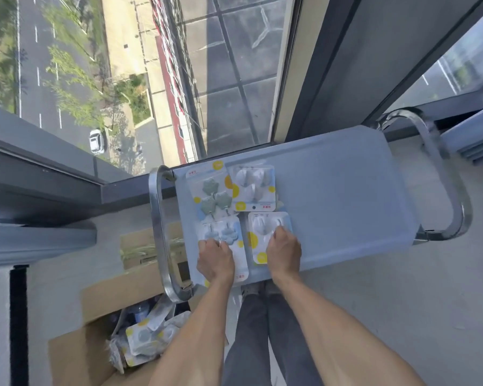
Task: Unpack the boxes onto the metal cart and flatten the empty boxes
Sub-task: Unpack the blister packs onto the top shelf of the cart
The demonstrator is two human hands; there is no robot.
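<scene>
Plastic hook packs [268, 238] lie under both hands' curled fingers [280, 232].

White hook packs [253, 188] carry yellow dots, on a pale grey-blue cart [340, 196] beside brown boxes [101, 299].

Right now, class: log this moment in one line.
hands: on two packs | cart: four packs | box: still holds packs

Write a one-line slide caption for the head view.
Both hands, left and right, set hook packs on the metal cart; open box below.
</scene>
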